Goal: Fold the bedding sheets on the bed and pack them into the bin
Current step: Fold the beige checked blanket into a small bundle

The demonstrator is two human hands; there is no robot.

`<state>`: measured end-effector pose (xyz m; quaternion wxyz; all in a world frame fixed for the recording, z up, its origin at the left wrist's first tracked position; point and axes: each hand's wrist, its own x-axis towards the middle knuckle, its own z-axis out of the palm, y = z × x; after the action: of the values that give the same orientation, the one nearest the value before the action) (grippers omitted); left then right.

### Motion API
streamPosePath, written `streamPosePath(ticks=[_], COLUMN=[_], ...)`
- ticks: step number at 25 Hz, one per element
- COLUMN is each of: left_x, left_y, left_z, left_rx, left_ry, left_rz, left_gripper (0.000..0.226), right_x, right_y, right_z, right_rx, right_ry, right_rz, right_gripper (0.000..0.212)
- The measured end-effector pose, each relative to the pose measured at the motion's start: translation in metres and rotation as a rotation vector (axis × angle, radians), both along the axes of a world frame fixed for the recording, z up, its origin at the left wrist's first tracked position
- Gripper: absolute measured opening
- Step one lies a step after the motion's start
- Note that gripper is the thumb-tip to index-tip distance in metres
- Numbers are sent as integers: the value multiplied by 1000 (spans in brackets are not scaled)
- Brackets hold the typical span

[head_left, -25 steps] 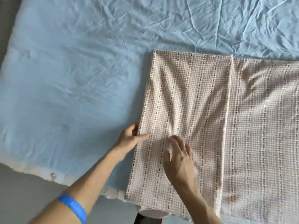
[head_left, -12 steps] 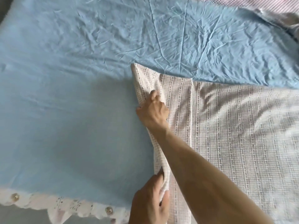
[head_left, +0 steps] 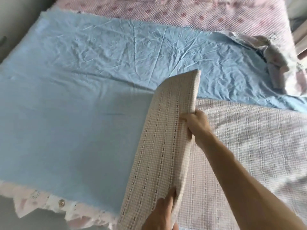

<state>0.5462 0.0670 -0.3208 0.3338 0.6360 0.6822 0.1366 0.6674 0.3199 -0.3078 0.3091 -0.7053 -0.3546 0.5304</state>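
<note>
Head view, looking down at a bed [head_left: 25, 196]. A beige checked sheet [head_left: 249, 155], already folded into a long band, lies across the right half of the bed on top of a pale blue sheet [head_left: 83, 113]. Since half a second ago its left end has been lifted well off the bed and now stands as an upright flap [head_left: 166, 146], turning over toward the right. A second ago that end lay flat under both hands.

The right hand [head_left: 197, 125] reaches across and grips the flap's far edge, fingers curled round the cloth. The left hand [head_left: 162, 211] pinches the near edge at the bottom of the frame, thumb on the outer face. Both grips are closed on the checked sheet.

This looks like another fold in progress, shortening the band; packing has not begun, and no bin is in view.

Count: two hands, one checked sheet being folded, one blue sheet spread flat, one pink patterned cover [head_left: 182, 12] at the far side, and one crumpled pale bundle [head_left: 272, 63] at the right.
</note>
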Motion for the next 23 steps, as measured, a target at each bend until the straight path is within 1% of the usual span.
streamPosePath(ticks=[2, 3, 5, 6, 8, 9, 10, 11, 13, 14, 15, 16, 17, 18, 19, 20, 21, 22, 23], left_x=[51, 75, 116, 129, 143, 141, 132, 118, 82, 67, 51, 31, 13, -1, -8, -13, -16, -21, -25], left_y=[5, 4, 7, 9, 4, -2, -4, -3, -9, -15, -15, -11, -8, -7, -6, -5, -3, -7, -9], left_z=[-14, -24, -52, -65, -94, -104, -104, -99, -95, -97, -99, -104, -110, -113, -111, -107, -103, -102, -100], left_rx=[-48, -80, -122, -155, -227, -257, -264, -226, 11, 79, 67, -1, -106, -210, -269, -296, -342, -378, -417], left_ry=[64, 91, 111, 143, 160, 146, 139, 142, 157, 155, 193, 265, 298, 275, 212, 102, -38, -185, -296], left_rz=[-52, -94, -89, -80, -83, -68, -27, 15, 114, 165, 239, 306, 360, 427, 524, 611, 674, 722, 752], left_gripper=[93, 93, 77, 74, 83, 86, 84, 76, 53, 49, 52, 61, 71, 82, 89, 87, 74, 55, 43], right_x=[47, 66, 98, 111, 134, 140, 145, 150, 158, 159, 160, 160, 161, 163, 166, 170, 172, 173, 171], right_y=[5, 9, 14, 15, 16, 17, 20, 23, 30, 32, 32, 32, 31, 29, 23, 15, 3, -15, -35], right_z=[-6, -13, -36, -49, -77, -89, -99, -106, -119, -123, -128, -131, -134, -133, -133, -131, -129, -126, -125], right_rx=[-35, -57, -102, -122, -175, -202, -221, -221, -183, -156, -122, -81, -56, -55, -74, -116, -167, -219, -242], right_ry=[41, 40, -5, -26, -56, -49, -27, 16, 62, 42, 3, -33, -60, -67, -50, -1, 66, 107, 77], right_rz=[-43, -48, -7, 15, 7, -5, -21, -60, -151, -162, -158, -145, -142, -136, -126, -99, -47, 9, 41], right_gripper=[10, 12, 14, 13, 5, 1, 3, 5, 13, 16, 18, 17, 16, 17, 21, 28, 36, 43, 47])
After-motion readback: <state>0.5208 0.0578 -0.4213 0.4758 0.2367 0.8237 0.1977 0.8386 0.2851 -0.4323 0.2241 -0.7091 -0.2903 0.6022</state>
